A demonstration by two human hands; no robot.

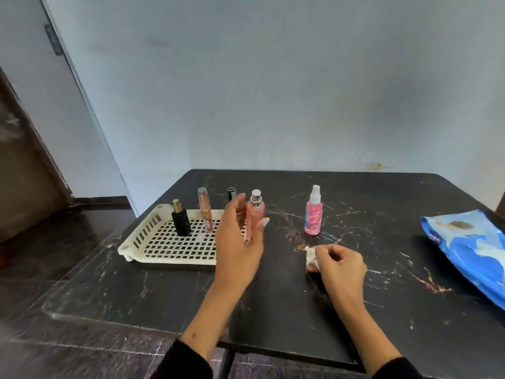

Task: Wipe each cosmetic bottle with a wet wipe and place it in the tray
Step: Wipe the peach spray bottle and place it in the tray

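My left grip [240, 236] is released, fingers spread just beside the peach spray bottle [255, 214], which stands upright at the tray's [164, 242] right edge. My right grip [337, 262] pinches the crumpled wet wipe [311, 254] on the tabletop [273, 296]. The pink spray bottle [313, 214] stands beyond that grip, untouched.

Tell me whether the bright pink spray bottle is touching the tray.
Apart. The head view shows the bright pink spray bottle standing on the table, with bare dark tabletop between it and the tray.
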